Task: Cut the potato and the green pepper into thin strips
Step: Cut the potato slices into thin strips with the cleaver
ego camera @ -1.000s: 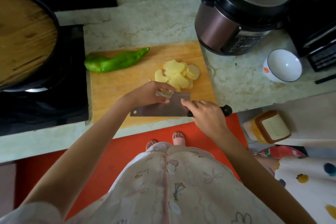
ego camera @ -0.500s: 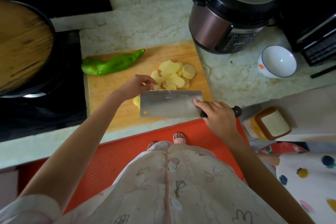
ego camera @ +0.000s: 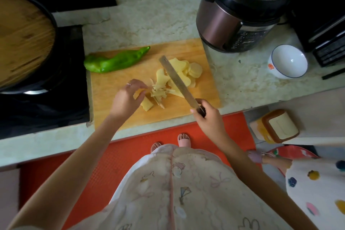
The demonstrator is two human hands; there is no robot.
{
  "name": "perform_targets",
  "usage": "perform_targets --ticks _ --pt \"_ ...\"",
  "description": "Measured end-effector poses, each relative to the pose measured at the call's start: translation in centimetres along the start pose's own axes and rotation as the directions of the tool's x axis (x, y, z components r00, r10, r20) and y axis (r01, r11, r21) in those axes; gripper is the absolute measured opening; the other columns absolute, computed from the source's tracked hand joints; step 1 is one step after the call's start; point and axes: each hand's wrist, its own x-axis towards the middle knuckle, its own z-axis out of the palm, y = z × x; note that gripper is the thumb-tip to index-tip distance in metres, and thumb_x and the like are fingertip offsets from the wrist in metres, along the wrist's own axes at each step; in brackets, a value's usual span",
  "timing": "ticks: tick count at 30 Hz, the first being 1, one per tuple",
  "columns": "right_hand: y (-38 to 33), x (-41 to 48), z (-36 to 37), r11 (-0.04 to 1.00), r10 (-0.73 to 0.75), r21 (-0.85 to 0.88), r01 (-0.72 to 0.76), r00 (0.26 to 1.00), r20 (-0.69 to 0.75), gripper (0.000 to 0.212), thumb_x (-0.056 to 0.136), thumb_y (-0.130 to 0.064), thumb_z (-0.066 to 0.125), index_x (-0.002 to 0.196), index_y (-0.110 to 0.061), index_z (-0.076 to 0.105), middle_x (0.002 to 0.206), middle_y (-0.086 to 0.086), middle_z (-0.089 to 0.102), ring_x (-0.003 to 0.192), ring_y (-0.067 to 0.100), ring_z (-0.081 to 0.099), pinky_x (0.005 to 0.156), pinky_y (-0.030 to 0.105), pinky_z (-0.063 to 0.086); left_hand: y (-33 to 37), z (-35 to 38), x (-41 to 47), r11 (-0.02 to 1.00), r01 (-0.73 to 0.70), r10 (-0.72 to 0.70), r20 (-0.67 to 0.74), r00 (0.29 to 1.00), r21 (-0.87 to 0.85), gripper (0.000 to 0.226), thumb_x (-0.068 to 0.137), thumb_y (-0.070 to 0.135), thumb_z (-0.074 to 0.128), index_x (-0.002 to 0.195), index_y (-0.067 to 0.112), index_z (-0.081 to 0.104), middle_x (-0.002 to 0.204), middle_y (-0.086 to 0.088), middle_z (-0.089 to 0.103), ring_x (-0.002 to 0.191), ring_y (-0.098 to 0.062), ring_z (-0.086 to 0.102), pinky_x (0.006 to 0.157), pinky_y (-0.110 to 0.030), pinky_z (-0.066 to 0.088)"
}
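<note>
- Cutting board (ego camera: 119, 117): wooden, flat on the pale stone desk (ego camera: 149, 18), between the black stove (ego camera: 46, 102) and the pressure cooker (ego camera: 239, 9)
- Green pepper (ego camera: 115, 60): whole and uncut, lying along the far left corner of the cutting board. Its broad end reaches just past the board's edge toward the stove. It is well apart from both hands
- Potato slices (ego camera: 194, 70): an overlapping pile of round slices on the far right part of the cutting board
- Potato strips (ego camera: 158, 92): a small loose heap of thin strips at mid-board, touching the near left side of the potato slices
- Potato piece (ego camera: 147, 105): an uncut block just beside the potato strips, partly under the left hand
- Cleaver (ego camera: 177, 80): seen spine-up, blade on edge, running diagonally across the potato slices with its tip toward the far side
- Right hand (ego camera: 207, 117): fingers wrapped round the cleaver's dark handle, at the near right part of the cutting board
- Left hand (ego camera: 125, 99): over the potato piece, fingers loosely curved, fingertips at the edge of the potato strips. The view is blurred here, so whether they pinch anything cannot be told
- White bowl (ego camera: 288, 61): upright on the desk, right of the pressure cooker
- Wok (ego camera: 54, 46): on the stove, covered by a wooden lid (ego camera: 22, 39)
- Orange mat (ego camera: 130, 155): on the floor under the person's feet
</note>
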Motion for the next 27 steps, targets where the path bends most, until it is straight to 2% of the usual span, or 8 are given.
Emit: perform_targets --ticks 2,4,6,8,12,15,21,27 --pt "-1.7 0.2 1.0 0.994 0.043 0.093 -0.053 0.994 0.104 0.025 0.094 -0.027 0.057 0.116 -0.015 0.058 0.061 -0.004 0.049 0.054 0.016 0.050 0.051 0.032 0.038 -0.8 0.2 -2.5 0.991 -0.088 0.090 -0.023 0.996 0.101 0.020 0.088 0.019 0.057 0.099 0.009 0.069 0.105 -0.006 0.066 0.094 -0.025 0.063 0.075 -0.036 0.052" --pt "-3.5 0.3 1.9 0.991 0.027 0.124 -0.055 0.976 0.218 0.030 0.096 -0.031 0.051 0.122 -0.016 0.053 0.068 -0.002 0.054 0.057 0.017 0.056 0.055 0.036 0.047 -1.6 0.9 -4.5 0.975 -0.160 0.166 -0.027 0.986 0.157 0.022 0.088 0.022 0.058 0.102 0.008 0.069 0.109 -0.007 0.067 0.100 -0.024 0.062 0.084 -0.037 0.050" --pt "-4.9 0.3 2.7 0.996 -0.025 0.088 -0.003 0.947 0.320 0.036 0.098 -0.034 0.047 0.130 -0.017 0.045 0.080 0.004 0.062 0.063 0.020 0.062 0.061 0.042 0.053 -2.5 1.8 -5.6 0.960 -0.206 0.214 -0.021 0.977 0.191 0.025 0.088 0.023 0.060 0.108 0.009 0.065 0.113 -0.009 0.066 0.104 -0.025 0.059 0.088 -0.038 0.047" --pt "-5.9 0.4 3.5 0.998 -0.052 0.001 0.055 0.930 0.364 0.040 0.099 -0.034 0.045 0.135 -0.017 0.040 0.089 0.009 0.065 0.072 0.022 0.064 0.065 0.042 0.051 -3.2 2.6 -6.3 0.951 -0.225 0.230 0.004 0.973 0.213 0.029 0.089 0.025 0.059 0.113 0.009 0.063 0.117 -0.011 0.065 0.107 -0.027 0.057 0.091 -0.038 0.044" --pt "-7.1 0.0 5.1 0.967 -0.101 -0.194 0.165 0.948 0.303 0.037 0.099 -0.029 0.045 0.133 -0.013 0.044 0.086 0.010 0.066 0.079 0.030 0.063 0.061 0.037 0.044 -3.7 3.2 -6.4 0.945 -0.248 0.258 -0.022 0.966 0.215 0.029 0.091 0.024 0.060 0.113 0.006 0.064 0.116 -0.012 0.066 0.108 -0.027 0.058 0.092 -0.037 0.044" --pt "-7.5 -0.5 5.9 0.946 -0.099 -0.269 0.182 0.951 0.293 0.034 0.098 -0.026 0.044 0.129 -0.013 0.048 0.085 0.010 0.068 0.081 0.030 0.064 0.057 0.030 0.032 -3.7 3.3 -6.0 0.937 -0.262 0.282 -0.058 0.958 0.231 0.025 0.090 0.023 0.063 0.111 0.009 0.064 0.113 -0.011 0.067 0.101 -0.027 0.063 0.088 -0.036 0.045" --pt "-7.9 -0.8 5.8 0.922 -0.099 -0.335 0.196 0.954 0.284 0.030 0.099 -0.028 0.043 0.127 -0.016 0.048 0.081 0.005 0.067 0.076 0.024 0.064 0.055 0.026 0.030 -3.8 3.7 -5.7 0.925 -0.278 0.315 -0.113 0.942 0.257 0.020 0.088 0.020 0.069 0.105 0.009 0.067 0.110 -0.008 0.069 0.102 -0.022 0.061 0.084 -0.033 0.045" --pt "-8.5 -1.3 5.9 0.921 -0.085 -0.343 0.185 0.954 0.288 0.024 0.099 -0.025 0.042 0.119 -0.014 0.049 0.079 0.005 0.064 0.074 0.025 0.063 0.056 0.027 0.029 -3.4 3.7 -5.5 0.921 -0.257 0.309 -0.147 0.940 0.294 0.018 0.092 0.025 0.064 0.095 0.008 0.070 0.104 -0.006 0.070 0.099 -0.018 0.058 0.080 -0.031 0.045"
